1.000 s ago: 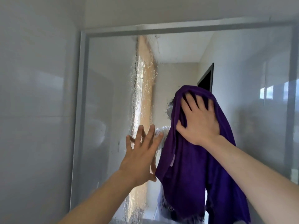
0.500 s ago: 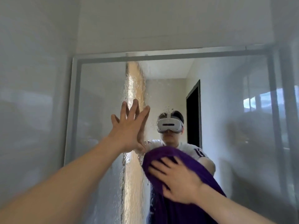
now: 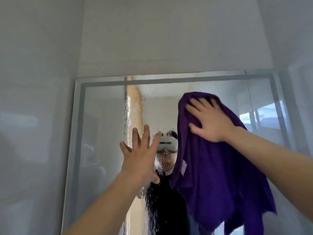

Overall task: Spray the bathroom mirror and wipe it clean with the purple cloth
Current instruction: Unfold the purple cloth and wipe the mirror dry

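Observation:
The bathroom mirror [image 3: 101, 129] fills the lower middle of the head view inside a pale grey frame. Spray droplets cling to its centre strip. My right hand [image 3: 210, 119] presses the purple cloth [image 3: 220, 175] flat against the glass near the upper right; the cloth hangs down in loose folds below it. My left hand [image 3: 140, 153] rests on the mirror left of the cloth, fingers spread, holding nothing. No spray bottle is in view.
White tiled walls [image 3: 33, 116] flank the mirror on the left and above. The mirror reflects a person wearing a headset, a doorway and a window at the right.
My right hand has swept the cloth up from the lower middle of the mirror to its upper right. My left hand has stayed spread on the glass. The view has tilted up.

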### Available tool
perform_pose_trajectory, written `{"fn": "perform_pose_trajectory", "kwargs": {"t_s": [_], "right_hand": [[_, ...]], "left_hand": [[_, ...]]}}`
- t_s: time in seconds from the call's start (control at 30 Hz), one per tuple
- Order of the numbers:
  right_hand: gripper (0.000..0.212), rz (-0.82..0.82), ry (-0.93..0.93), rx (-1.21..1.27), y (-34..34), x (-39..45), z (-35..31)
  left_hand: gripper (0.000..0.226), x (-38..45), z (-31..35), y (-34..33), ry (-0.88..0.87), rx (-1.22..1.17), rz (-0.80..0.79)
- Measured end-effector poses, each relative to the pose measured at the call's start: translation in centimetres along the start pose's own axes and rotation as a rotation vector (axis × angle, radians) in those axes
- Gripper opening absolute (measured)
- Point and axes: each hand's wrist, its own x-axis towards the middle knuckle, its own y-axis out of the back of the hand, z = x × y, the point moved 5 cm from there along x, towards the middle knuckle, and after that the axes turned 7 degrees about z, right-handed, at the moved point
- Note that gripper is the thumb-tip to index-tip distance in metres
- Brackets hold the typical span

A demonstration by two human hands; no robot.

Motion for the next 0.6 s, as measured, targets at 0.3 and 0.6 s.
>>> {"fn": "perform_pose_trajectory", "kwargs": {"t_s": [0.3,0.6], "right_hand": [[0.057,0.237,-0.312,0.403,1.3,4.3,-2.4],[0.071,-0.119,0.159,0.104,-4.0,-9.7,-10.4]], "left_hand": [[0.150,-0.1,-0.2,-0.1,-0.003,-0.006,0.001],[0.149,-0.2,-0.2,-0.1,0.015,-0.028,-0.011]]}}
